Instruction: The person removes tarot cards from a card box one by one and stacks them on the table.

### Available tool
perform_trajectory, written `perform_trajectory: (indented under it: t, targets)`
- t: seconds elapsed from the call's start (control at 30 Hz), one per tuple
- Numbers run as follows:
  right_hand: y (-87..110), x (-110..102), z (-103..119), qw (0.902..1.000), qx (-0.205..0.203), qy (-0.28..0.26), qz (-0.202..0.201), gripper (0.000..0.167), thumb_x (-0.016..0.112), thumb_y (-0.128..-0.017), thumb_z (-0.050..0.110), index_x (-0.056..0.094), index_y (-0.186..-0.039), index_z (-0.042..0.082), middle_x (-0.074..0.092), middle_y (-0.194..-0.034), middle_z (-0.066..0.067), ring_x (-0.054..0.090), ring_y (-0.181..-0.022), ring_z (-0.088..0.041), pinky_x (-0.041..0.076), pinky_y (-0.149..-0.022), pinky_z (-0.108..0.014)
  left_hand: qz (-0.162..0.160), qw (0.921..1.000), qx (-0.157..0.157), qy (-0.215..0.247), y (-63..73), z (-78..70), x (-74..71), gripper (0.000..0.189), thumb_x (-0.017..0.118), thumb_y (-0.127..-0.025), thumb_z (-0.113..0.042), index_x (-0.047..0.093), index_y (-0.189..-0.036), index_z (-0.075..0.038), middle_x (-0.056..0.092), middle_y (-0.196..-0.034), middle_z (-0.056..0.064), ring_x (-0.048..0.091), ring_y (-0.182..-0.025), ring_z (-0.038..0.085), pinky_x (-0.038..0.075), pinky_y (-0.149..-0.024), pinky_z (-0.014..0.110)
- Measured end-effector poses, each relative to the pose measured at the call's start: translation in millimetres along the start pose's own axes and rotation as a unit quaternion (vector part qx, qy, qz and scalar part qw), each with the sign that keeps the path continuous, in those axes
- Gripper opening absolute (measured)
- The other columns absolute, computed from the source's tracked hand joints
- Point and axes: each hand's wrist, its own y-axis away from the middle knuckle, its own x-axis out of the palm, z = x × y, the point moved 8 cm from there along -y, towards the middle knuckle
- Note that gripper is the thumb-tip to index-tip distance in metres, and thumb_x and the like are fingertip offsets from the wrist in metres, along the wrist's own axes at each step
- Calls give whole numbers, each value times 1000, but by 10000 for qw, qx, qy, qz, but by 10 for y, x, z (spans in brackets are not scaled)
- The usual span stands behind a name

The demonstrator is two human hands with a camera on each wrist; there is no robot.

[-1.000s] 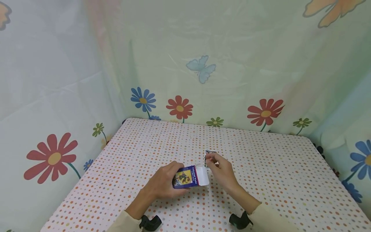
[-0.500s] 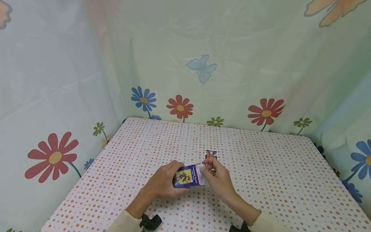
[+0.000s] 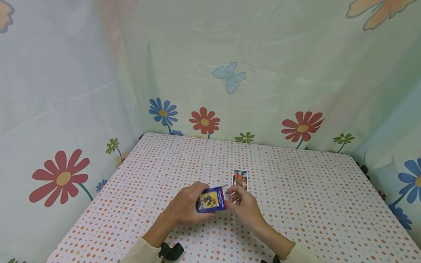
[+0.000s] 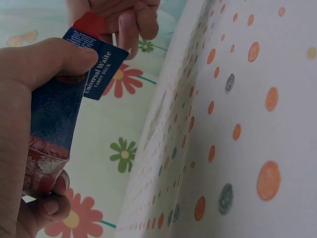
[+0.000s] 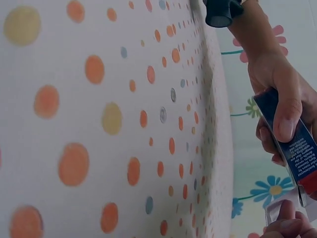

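Note:
My left hand (image 3: pixel 188 204) grips a dark blue tarot card box (image 3: pixel 209 200), thumb and fingers around its sides. The yellow picture and "Universal Waite Tarot Deck" lettering face up in the head view. At the box's right end, my right hand (image 3: pixel 245 206) has curled fingers against the end flap. In the right wrist view its fingers lie against the pale flap (image 5: pixel 276 210); the exact pinch is partly hidden. A red tab (image 4: pixel 90 24) shows by these fingers in the left wrist view. Just beyond the right hand, a tarot card (image 3: pixel 240 179) lies face up, its lower part covered.
A white tablecloth (image 3: pixel 312 204) with coloured dots covers the table. Flower-printed curtains (image 3: pixel 263 73) stand behind it and on both sides. Each wrist wears a black camera mount (image 3: pixel 171 251).
My right hand has moved off the card, down and left onto the box's end flap. The white flap, earlier sticking out, is now mostly hidden. The left hand stays in place.

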Motion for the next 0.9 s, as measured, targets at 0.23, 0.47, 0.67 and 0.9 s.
perform_trajectory:
  t: [0.23,0.47,0.67,0.9]
  targets:
    - [17,55,-47,9994,73,-316,121,18,71,-87,-2,62,-102,4,59,-74,-4,49,-60,-13,40,-53,-21,6,10000,45,-28,4,-9,7,68,86,-73,-44,56,-127,-15,58,-98,-8,52,-75,0,47,-64,14]
    - [26,74,-127,9982,269,-516,158,11,70,-87,-1,61,-90,4,59,-74,-5,52,-66,-15,44,-56,-22,34,10000,57,-65,0,-15,9,68,86,-73,-44,57,-127,-14,58,-100,-8,53,-77,0,47,-66,15]
    - [29,80,-166,9973,292,-644,198,4,65,-89,1,62,-87,1,60,-72,-6,52,-65,-16,43,-54,-21,58,9999,-6,-98,2,-8,8,69,86,-73,-46,57,-127,-14,59,-101,-7,54,-78,0,48,-66,15]
    - [36,65,-189,9945,374,-953,201,3,64,-86,-1,61,-85,-1,57,-68,-5,46,-57,-12,38,-49,-19,34,10000,30,-46,1,-8,10,69,86,-72,-45,57,-127,-15,59,-100,-8,54,-77,0,48,-65,14]
